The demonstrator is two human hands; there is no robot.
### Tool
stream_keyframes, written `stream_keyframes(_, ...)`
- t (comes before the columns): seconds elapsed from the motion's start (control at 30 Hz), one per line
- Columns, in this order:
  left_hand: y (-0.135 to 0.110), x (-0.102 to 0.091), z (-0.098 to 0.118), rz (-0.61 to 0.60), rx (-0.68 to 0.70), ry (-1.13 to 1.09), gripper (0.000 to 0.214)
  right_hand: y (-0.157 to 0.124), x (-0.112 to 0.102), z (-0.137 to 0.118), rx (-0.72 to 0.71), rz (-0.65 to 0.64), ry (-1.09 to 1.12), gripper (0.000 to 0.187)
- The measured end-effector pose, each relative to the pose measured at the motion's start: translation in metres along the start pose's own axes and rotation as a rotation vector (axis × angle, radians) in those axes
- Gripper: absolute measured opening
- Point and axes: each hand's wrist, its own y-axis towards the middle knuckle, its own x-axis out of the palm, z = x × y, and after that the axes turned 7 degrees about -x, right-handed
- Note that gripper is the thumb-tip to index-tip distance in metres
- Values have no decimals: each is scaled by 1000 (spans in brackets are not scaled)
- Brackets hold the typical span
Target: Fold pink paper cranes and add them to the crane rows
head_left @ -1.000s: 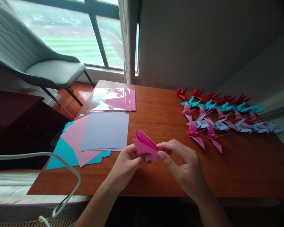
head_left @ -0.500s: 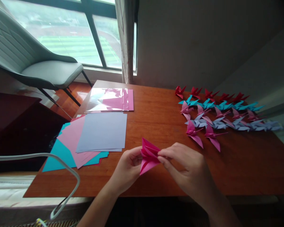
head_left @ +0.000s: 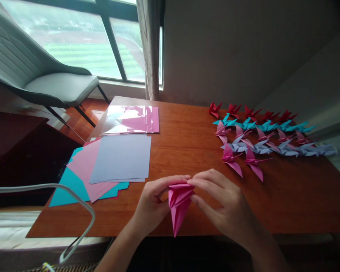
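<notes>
A half-folded magenta paper piece hangs point down between both hands, just above the near edge of the wooden table. My left hand pinches its top left corner with thumb and fingers closed. From the right, my right hand pinches the top edge, fingers pressed together. Finished paper cranes in red, teal, pink and lilac lie in rows at the table's right.
A fanned stack of lilac, pink and teal paper sheets lies left of my hands. Behind it is a clear plastic pack of pink paper. A grey chair stands by the window. A white cable loops at the lower left.
The magenta piece has been turned from pointing up and left to hanging point down. Both hands dropped slightly toward the table's near edge.
</notes>
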Motion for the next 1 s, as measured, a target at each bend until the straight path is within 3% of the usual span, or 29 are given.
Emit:
stream_keyframes(0.2, 0, 1, -6, 14, 120, 143, 39, -1, 0, 4, -50, -28, 6, 18)
stream_keyframes(0.53, -2, 4, -15, 62, 261, 363, 31, -5, 2, 7, -77, -52, -48, 34)
stream_keyframes(0.63, -2, 5, -14, 42, 282, 378, 26, -6, 3, 10, -83, -41, -36, 29)
stream_keyframes(0.77, -2, 4, -10, 17, 230, 341, 23, -6, 3, 15, -47, -16, 40, 23)
stream_keyframes(1.0, -4, 2, -4, -69, -10, 277, 21, -5, 4, 18, 113, -44, 200, 13)
